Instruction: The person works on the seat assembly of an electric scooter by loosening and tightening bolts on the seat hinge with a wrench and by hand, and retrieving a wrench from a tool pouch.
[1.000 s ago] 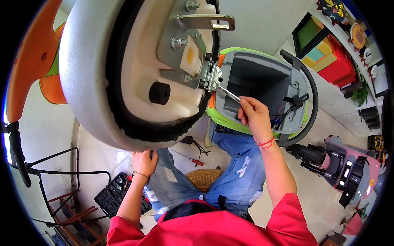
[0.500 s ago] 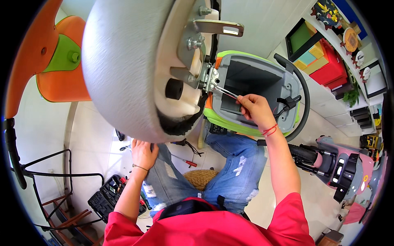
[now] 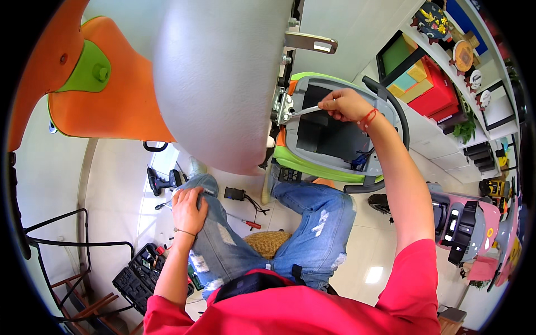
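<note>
My right hand (image 3: 347, 105) pinches the end of a slim silver wrench (image 3: 308, 110). The wrench's other end reaches a metal hinge bracket (image 3: 283, 107) at the edge of a grey padded scooter seat (image 3: 215, 84); I cannot tell exactly how it sits on the fastener. The seat stands tilted up, its underside mostly turned from view, with a flat metal latch strip (image 3: 312, 42) sticking out. Below the wrench lies the grey storage bin (image 3: 290, 139) of the green and orange scooter body. Resting on my left knee, my left hand (image 3: 188, 209) is open with its fingers laid flat.
A black curved handle (image 3: 403, 125) rings the bin's right side. On the floor are a cordless drill (image 3: 162, 180), a black box with leads (image 3: 234, 194), a red-handled screwdriver (image 3: 251, 224) and a tool case (image 3: 139, 273). A pink scooter (image 3: 480, 229) stands right, shelves behind.
The seat has turned so its underside shows far less. My right hand has moved up with the wrench, which now lies closer to level. My left hand stays on the knee.
</note>
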`<act>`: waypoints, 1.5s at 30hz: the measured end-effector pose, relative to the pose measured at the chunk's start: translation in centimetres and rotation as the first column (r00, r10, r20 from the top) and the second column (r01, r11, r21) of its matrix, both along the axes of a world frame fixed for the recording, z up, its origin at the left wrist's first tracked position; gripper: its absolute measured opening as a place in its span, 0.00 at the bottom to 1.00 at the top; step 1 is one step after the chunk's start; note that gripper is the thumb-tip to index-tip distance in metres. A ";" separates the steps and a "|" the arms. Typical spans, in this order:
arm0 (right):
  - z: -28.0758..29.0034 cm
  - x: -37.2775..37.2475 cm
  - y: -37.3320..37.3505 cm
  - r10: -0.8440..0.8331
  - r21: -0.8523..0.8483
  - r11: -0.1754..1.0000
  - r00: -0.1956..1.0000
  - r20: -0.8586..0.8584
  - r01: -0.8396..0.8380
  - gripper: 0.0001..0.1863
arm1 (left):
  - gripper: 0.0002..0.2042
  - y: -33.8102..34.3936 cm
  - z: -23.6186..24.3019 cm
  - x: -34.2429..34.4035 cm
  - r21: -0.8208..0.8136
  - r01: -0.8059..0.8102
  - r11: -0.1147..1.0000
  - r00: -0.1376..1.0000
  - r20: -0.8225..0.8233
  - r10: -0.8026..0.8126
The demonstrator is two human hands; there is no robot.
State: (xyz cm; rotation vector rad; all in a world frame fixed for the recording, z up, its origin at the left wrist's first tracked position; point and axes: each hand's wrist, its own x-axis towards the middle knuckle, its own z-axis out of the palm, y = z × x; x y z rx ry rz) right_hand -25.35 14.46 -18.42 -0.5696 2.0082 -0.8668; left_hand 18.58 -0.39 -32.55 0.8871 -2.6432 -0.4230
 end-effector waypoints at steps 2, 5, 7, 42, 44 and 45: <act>-0.2 -0.8 -1.0 0.007 -0.028 1.000 1.000 -0.022 -0.008 0.09 | 0.10 0.1 0.0 0.2 0.004 -0.005 1.000 1.000 -0.002 0.005; -0.4 -2.2 -3.2 0.068 -0.157 0.983 0.987 -0.148 -0.091 0.11 | 0.10 0.0 -0.1 0.3 -0.004 -0.004 1.000 1.000 -0.009 0.004; 0.3 -2.7 -5.5 0.121 -0.109 0.984 0.973 -0.195 -0.144 0.11 | 0.10 0.1 -0.2 0.5 -0.022 -0.008 1.000 1.000 -0.005 0.008; -2.9 0.8 -9.4 -0.293 -0.555 0.814 0.946 -0.139 0.171 0.10 | 0.07 -0.2 -0.5 -0.8 0.001 0.019 1.000 0.999 -0.039 -0.019; -2.8 0.2 -9.0 -0.160 -0.468 0.875 0.987 -0.035 0.125 0.10 | 0.07 -0.2 -0.4 -0.8 -0.002 0.017 1.000 0.999 -0.044 -0.017; -1.5 1.1 -8.5 -0.141 -0.419 0.902 0.989 -0.053 0.106 0.10 | 0.07 -0.1 -0.4 -0.7 -0.004 0.013 1.000 0.999 -0.046 -0.013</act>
